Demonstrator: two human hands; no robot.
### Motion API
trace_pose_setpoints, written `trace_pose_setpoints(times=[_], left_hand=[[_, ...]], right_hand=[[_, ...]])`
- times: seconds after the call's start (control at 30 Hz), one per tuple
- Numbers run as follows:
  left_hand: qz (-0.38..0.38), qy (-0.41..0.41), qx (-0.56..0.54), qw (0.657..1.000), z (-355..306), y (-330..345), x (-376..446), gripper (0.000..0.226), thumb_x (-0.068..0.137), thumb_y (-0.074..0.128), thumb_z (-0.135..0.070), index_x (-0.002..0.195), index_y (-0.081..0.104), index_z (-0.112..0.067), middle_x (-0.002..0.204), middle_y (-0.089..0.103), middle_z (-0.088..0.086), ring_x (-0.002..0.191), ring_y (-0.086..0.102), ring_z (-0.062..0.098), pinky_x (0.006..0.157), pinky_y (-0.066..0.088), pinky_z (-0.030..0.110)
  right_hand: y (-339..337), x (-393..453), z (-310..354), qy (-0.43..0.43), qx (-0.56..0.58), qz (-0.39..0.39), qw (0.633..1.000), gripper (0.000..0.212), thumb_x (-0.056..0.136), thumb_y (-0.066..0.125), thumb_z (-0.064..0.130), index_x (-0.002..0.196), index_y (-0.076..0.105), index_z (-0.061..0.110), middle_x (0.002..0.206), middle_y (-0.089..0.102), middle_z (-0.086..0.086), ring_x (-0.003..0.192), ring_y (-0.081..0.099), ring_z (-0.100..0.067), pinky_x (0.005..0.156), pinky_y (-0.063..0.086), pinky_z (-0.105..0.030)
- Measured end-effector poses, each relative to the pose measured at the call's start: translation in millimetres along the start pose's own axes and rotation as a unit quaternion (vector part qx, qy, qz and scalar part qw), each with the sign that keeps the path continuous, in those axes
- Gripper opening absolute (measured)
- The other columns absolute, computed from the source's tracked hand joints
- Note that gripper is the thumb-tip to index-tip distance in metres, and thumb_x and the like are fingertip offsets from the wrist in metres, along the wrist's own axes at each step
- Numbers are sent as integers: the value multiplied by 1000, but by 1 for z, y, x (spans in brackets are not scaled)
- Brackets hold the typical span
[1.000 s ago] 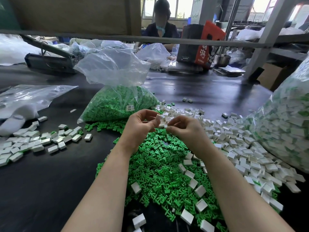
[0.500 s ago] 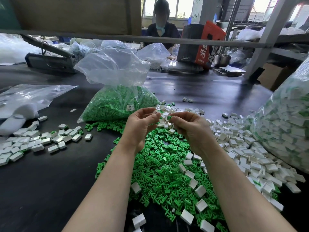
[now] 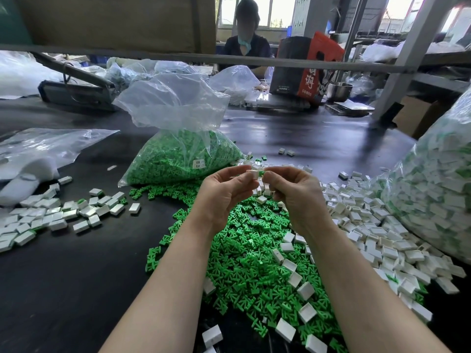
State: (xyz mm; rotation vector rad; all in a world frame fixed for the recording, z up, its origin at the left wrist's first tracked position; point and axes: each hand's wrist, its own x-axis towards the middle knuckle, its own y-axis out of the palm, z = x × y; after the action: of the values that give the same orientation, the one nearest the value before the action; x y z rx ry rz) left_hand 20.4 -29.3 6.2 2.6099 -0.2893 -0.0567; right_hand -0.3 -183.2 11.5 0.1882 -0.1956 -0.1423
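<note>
While a small heap of fitted pieces [image 3: 51, 215] lies on the left of the counter [image 3: 63, 289], far more waits unassembled. The left hand [image 3: 224, 192] pinches a glossy, boxy white shell [image 3: 253, 174] above the matte green pronged inserts [image 3: 249, 258]. The right hand [image 3: 298, 192] pinches what looks like one green insert [image 3: 262, 172] against it, beside the loose white shells [image 3: 369, 225].

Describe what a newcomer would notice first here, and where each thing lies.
A heap of green plastic pieces covers the dark table in the middle. Above it, the left hand and right hand pinch one white cap between them. A clear bag of green pieces stands just behind.
</note>
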Motion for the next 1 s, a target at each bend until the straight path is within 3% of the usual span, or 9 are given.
trace_pose_setpoints(times=[0.17, 0.4, 0.67, 0.83, 0.93, 1.0], left_hand=[[4, 5, 31, 999, 0, 4, -2, 24, 64, 77, -15, 87, 73, -9, 80, 75, 10, 71, 73, 16, 60, 56, 20], [-10, 20, 42, 999, 0, 5, -4, 11, 66, 77, -16, 77, 76, -14, 80, 75, 11, 71, 73, 17, 59, 56, 21], [-5, 20, 53, 998, -1, 5, -4, 7, 65, 78, -18, 71, 79, -18, 79, 75, 11, 71, 73, 17, 59, 55, 21], [-10, 48, 117, 992, -1, 2, -4, 19, 70, 78, -17, 86, 72, -8, 82, 74, 12, 75, 72, 19, 67, 57, 24], [-5, 72, 186, 980, -1, 0, -5, 15, 79, 76, -14, 90, 71, -5, 81, 73, 9, 77, 70, 19, 76, 57, 28], [3, 77, 203, 976, -2, -1, -5, 12, 81, 75, -13, 90, 71, -5, 78, 72, 7, 75, 69, 17, 74, 58, 27]], right_hand=[[-1, 1, -2, -11, -24, -5, 1000, 7, 79, 78, 8, 83, 74, 11, 64, 66, 3, 55, 50, -9, 53, 44, -21], [-2, 2, 0, -18, 8, -22, 1000, 7, 79, 76, 4, 83, 72, 7, 67, 66, -5, 52, 52, -10, 49, 46, -20], [-1, 1, -2, -32, -50, 0, 998, 7, 79, 77, 7, 85, 73, 8, 63, 66, 3, 53, 53, -9, 52, 46, -21], [-5, 1, -2, -44, -91, 21, 995, 6, 81, 77, 8, 85, 73, 9, 63, 68, 6, 54, 58, -4, 53, 47, -18], [-8, 2, -3, -45, -99, 32, 994, 7, 81, 76, 8, 88, 73, 9, 68, 71, 3, 57, 60, -5, 55, 49, -18], [-9, 2, -4, -33, -97, 36, 994, 7, 83, 75, 9, 90, 74, 10, 70, 72, 1, 58, 61, -7, 56, 49, -19]])
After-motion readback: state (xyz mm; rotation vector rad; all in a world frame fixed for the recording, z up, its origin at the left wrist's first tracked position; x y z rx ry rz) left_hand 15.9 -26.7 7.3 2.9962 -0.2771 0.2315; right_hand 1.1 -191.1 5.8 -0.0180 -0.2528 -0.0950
